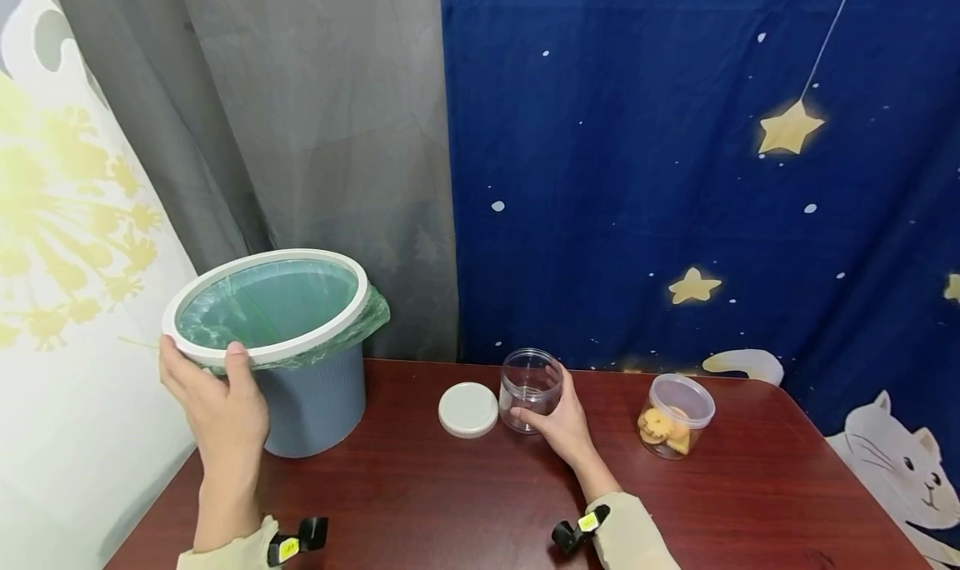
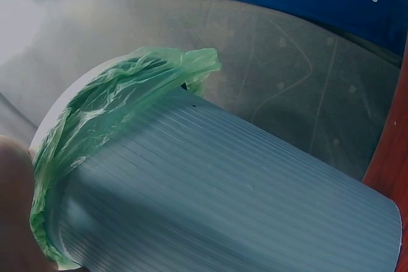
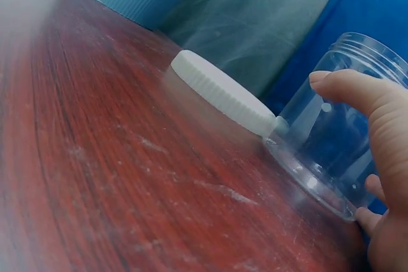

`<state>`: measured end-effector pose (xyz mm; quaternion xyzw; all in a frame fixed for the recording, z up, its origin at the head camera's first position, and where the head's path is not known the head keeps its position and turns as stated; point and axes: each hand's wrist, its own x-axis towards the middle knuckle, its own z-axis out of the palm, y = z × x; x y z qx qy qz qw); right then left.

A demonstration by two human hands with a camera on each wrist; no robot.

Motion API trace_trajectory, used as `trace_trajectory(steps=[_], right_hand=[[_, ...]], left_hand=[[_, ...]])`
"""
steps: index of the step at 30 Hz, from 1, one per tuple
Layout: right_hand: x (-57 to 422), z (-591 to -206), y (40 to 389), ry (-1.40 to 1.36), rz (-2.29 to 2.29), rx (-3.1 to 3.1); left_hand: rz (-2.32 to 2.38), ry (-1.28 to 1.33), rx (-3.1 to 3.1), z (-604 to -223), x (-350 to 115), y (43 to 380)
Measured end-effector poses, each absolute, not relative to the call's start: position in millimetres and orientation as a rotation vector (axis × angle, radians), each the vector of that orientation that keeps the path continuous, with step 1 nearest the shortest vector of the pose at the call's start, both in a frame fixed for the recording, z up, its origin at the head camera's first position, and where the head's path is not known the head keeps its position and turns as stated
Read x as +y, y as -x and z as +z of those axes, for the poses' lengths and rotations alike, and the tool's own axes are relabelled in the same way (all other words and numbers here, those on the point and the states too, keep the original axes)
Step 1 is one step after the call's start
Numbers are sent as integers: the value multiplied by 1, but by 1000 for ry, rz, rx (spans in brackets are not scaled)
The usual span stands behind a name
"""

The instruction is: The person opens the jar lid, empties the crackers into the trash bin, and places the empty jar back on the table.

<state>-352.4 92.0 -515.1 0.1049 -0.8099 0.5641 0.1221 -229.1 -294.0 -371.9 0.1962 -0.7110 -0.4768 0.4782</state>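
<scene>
My left hand [image 1: 225, 412] grips the white rim of a blue-grey trash bin [image 1: 315, 412], thumb up on the rim at its near left side. A green plastic bag [image 1: 371, 313] lines the bin and hangs over its edge; the left wrist view shows the bag bunched along the ribbed wall [image 2: 236, 189]. My right hand [image 1: 568, 428] holds a clear, empty jar [image 1: 521, 399] from its right, thumb in front and fingers around the far side. In the right wrist view the jar [image 3: 312, 151] has no lid on and its base is at the tabletop.
A white ribbed lid [image 1: 468, 409] lies flat just left of the jar. To the right, a lidded clear tub [image 1: 667, 428] holds several yellow cookies. All stand on a dark red table [image 1: 420, 503], with grey and blue curtains [image 1: 600, 178] close behind its far edge.
</scene>
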Motion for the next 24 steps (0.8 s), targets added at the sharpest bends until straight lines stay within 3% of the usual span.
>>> trace_trajectory(steps=[24], right_hand=[[98,-521,336,-262,1603,-2385]], left_hand=[[-1157,-479,-1742,-372,-296,230]])
